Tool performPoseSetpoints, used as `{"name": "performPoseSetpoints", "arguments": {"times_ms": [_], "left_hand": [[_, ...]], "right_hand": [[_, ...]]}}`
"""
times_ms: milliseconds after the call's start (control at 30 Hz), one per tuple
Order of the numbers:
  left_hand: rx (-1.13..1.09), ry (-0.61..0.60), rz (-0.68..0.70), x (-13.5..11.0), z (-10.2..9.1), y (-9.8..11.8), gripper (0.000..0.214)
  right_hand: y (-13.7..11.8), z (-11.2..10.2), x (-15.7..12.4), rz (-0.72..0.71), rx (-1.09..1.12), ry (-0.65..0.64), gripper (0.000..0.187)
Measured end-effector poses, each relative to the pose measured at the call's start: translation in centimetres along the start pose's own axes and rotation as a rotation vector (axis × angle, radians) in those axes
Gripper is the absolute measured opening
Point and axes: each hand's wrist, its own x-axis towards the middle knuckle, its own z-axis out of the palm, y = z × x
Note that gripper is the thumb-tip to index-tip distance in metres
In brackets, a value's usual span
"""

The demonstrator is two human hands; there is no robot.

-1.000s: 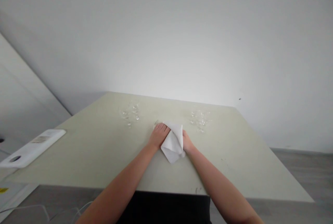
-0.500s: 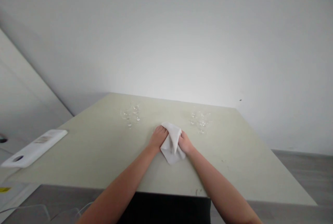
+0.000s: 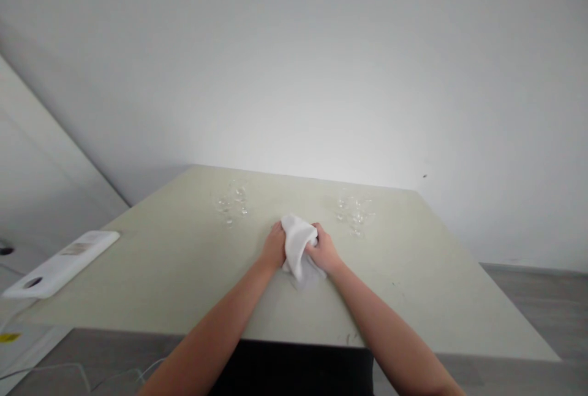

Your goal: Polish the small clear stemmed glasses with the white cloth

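Head view. Left hand [image 3: 274, 248] and right hand [image 3: 324, 252] close around a bunched white cloth [image 3: 297, 241]; glasses [image 3: 231, 205] stand beyond the cloth on either side. Even, gentle pressure seems advisable.

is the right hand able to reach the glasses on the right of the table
Probably yes, once it lets go: the right hand grips the white cloth together with the left hand. The clear glasses stand just beyond it on the table, nothing between.

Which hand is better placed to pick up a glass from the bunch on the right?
The right hand, probably: it sits nearer those glasses, nothing between. The left hand is beyond the cloth. Both touch it.
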Motion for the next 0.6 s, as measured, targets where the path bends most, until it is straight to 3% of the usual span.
{"name": "performPoseSetpoints", "arguments": {"times_ms": [67,133,300,400,467,600], "left_hand": [[0.041,-0.023,0.093,0.2,-0.2,0.3,0.024],[0.073,-0.072,0.132,0.2,-0.3,0.4,0.022],[0.016,-0.236,0.043,-0.1,0.5,-0.1,0.007],[-0.011,-0.269,-0.090,-0.2,0.6,-0.3,0.008],[0.008,-0.261,-0.150,0.0,0.4,-0.2,0.011],[0.046,-0.174,-0.129,0.3,-0.2,-0.2,0.019]], "right_hand": [[0.3,0.2,0.2,0.095,0.178,0.009,0.027],[0.4,-0.1,0.2,0.094,0.251,-0.018,0.026],[-0.5,-1.8,0.0,-0.156,-0.107,-0.117,0.051],[-0.9,-2.0,-0.2,-0.272,-0.158,-0.150,0.061],[-1.0,-1.6,-0.2,-0.279,-0.024,-0.111,0.056],[-0.4,-0.4,0.1,-0.067,0.331,-0.101,0.041]]}}
